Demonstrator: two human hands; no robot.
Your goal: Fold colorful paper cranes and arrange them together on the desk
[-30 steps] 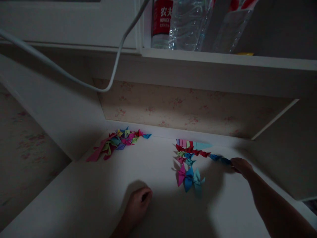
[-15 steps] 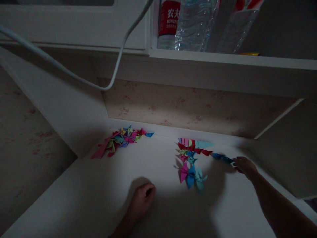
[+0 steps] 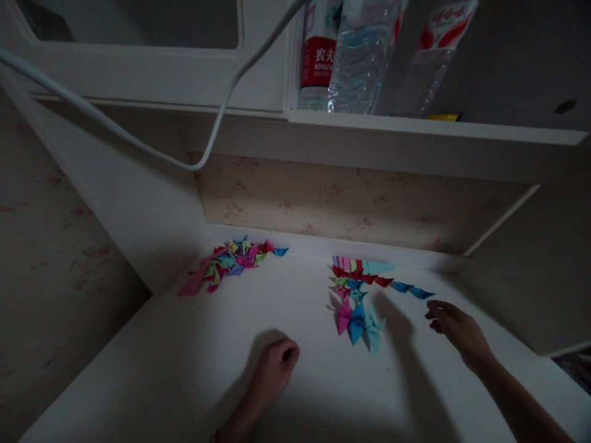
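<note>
My right hand (image 3: 455, 326) hovers just in front of the right end of a row of folded paper cranes, fingers loosely bent, apart and holding nothing. Nearest to it are the blue paper cranes (image 3: 412, 290), which continue a line of red paper cranes (image 3: 362, 277). Curled into a loose fist, my left hand (image 3: 277, 363) rests on the white desktop with a dark hollow inside and nothing visible in it. Between the hands, larger pink (image 3: 344, 316), blue (image 3: 357, 322) and light-blue (image 3: 373, 329) cranes sit side by side. Smaller green, pink and blue cranes (image 3: 349, 289) stand behind these.
A heap of mixed-colour paper cranes (image 3: 237, 258) lies at the back left of the desktop (image 3: 318, 394). Overhead, a shelf (image 3: 434, 126) holds clear plastic bottles (image 3: 357, 61). A white cable (image 3: 152, 147) hangs across the upper left. Side panels and a patterned wall enclose the desk.
My right hand has let go of the blue crane at the row's end and drawn back towards me. My left hand stays curled. The view has tilted up slightly.
</note>
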